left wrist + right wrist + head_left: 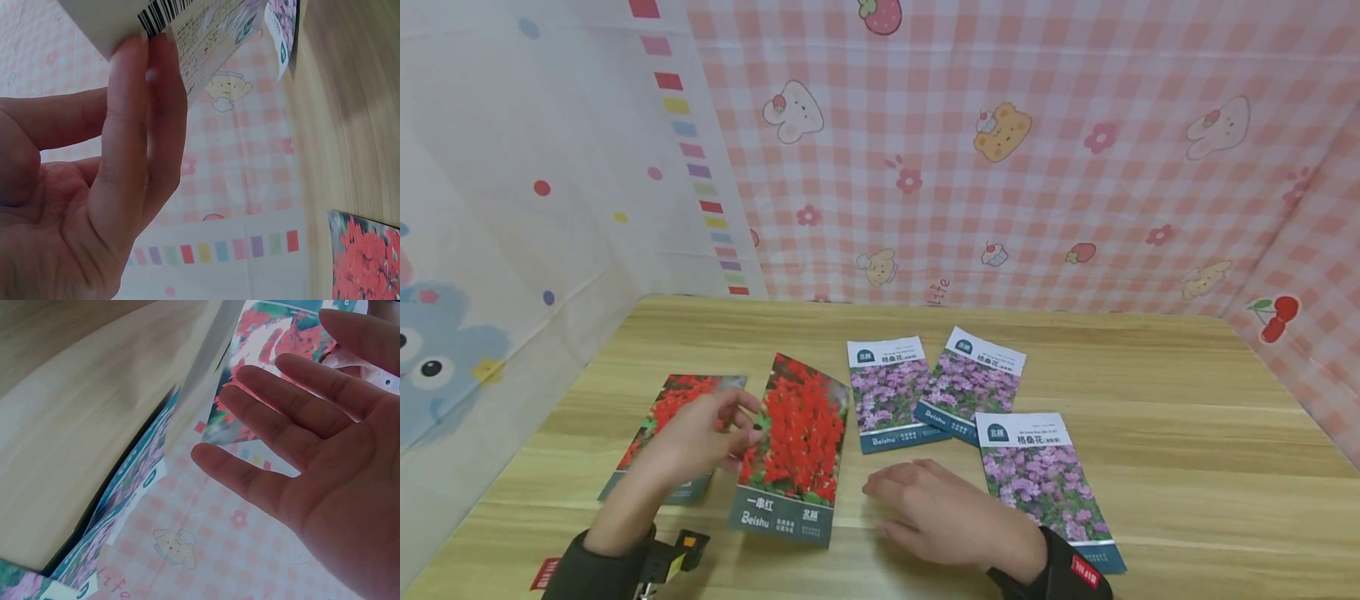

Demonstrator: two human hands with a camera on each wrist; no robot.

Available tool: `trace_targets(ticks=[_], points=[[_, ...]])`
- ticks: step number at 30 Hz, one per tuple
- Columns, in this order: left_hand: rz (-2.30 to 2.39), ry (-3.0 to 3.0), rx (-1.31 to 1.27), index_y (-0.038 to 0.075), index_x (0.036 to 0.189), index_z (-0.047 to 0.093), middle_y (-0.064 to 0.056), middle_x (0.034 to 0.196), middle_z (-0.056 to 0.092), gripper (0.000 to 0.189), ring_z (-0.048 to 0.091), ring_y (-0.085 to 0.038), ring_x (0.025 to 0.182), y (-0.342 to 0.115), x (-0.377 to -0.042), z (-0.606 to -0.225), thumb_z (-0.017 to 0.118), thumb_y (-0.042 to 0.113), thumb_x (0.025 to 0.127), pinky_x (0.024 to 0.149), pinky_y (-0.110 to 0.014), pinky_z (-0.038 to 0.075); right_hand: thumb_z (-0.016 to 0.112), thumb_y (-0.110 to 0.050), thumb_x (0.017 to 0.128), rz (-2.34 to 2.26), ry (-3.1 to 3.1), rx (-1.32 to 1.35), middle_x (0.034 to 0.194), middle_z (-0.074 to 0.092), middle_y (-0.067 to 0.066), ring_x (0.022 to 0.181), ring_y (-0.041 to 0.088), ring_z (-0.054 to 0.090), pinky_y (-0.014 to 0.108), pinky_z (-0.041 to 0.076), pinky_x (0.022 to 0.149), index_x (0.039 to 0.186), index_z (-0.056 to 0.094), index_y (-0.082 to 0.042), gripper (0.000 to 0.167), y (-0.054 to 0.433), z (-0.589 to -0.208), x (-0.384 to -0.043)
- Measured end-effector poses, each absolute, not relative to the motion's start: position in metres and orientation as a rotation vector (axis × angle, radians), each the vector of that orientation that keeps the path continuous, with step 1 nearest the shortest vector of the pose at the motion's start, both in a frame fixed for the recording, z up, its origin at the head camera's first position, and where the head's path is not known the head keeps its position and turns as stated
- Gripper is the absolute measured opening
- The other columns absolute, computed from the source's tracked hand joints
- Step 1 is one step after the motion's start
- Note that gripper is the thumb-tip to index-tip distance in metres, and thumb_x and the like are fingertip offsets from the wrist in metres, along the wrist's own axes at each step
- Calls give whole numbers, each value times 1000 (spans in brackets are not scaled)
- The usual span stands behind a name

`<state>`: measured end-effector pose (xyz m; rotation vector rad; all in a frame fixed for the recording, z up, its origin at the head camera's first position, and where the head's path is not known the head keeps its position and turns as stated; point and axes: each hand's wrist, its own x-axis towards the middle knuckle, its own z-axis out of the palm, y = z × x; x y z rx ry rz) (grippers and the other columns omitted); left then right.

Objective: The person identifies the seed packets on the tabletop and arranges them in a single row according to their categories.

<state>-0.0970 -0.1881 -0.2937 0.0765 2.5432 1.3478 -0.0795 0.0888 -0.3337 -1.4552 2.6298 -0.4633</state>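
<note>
My left hand [696, 437] pinches a seed packet with red flowers [800, 433] by its left edge, holding it tilted above the table. In the left wrist view the pale back of this packet, with a barcode [164, 15], shows at the fingertips. Partly behind the left hand and wrist, a second red-flower packet [679, 400] lies on the table. My right hand [940, 512] hovers over the table with its fingers extended and holds nothing, as its bare palm [350, 487] shows. Just right of it lies a purple-flower packet [1037, 479], partly covered by the wrist.
Two more purple-flower packets, one upright [887, 392] and one slanted [973, 379], overlap at the middle of the wooden table [1165, 400]. A pink checked cloth [1037, 200] hangs along the back, and a white printed sheet [587, 250] bounds the left side.
</note>
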Motion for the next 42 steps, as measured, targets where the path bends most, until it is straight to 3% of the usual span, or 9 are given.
trace_targets(ticks=[9,19,30,42], points=[[1332,2570,-5,-3,114,47,-12,88,51,28,62,-17,75,-195,-99,-296,52,-6,88,57,-36,53,60,-20,89,-427,2573,-1495,125,55,2,120,11,45,40,37,98,122,57,-7,36,72,-332,-74],[1089,2762,-13,-2,108,49,-9,82,54,21,57,-15,58,-200,-105,-309,55,1,88,51,-33,51,60,-24,89,-322,2468,-1566,132,48,-1,124,8,40,44,39,96,130,50,-9,45,56,-341,-72],[803,2860,-19,-8,108,51,-10,81,59,23,50,-15,55,-202,-110,-321,53,-1,86,47,-28,39,57,-29,91,-278,2432,-1544,135,45,-1,125,8,37,43,39,96,134,45,-11,48,50,-350,-67],[699,2877,-10,-13,111,51,-5,69,48,29,43,-16,55,-200,-114,-328,54,-4,83,48,-27,37,54,-32,92,-208,2404,-1567,139,40,-2,128,9,34,43,37,98,137,42,-12,51,47,-354,-67]])
